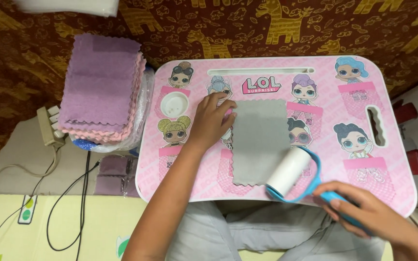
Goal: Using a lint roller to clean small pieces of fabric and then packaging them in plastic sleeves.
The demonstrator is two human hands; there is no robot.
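A grey cloth square with zigzag edges (260, 140) lies flat on a pink lap table (402, 145) printed with cartoon dolls. My left hand (212, 120) presses down on the cloth's upper left corner. My right hand (364, 209) grips the blue handle of a lint roller (293, 171), whose white roll rests on the cloth's lower right corner.
A tall stack of purple and pink cloth squares (101, 87) sits left of the table on plastic-wrapped goods. A round cup recess (175, 105) is in the table's left side. A power strip (49, 126), cables and more purple squares (114, 166) lie on the floor at left.
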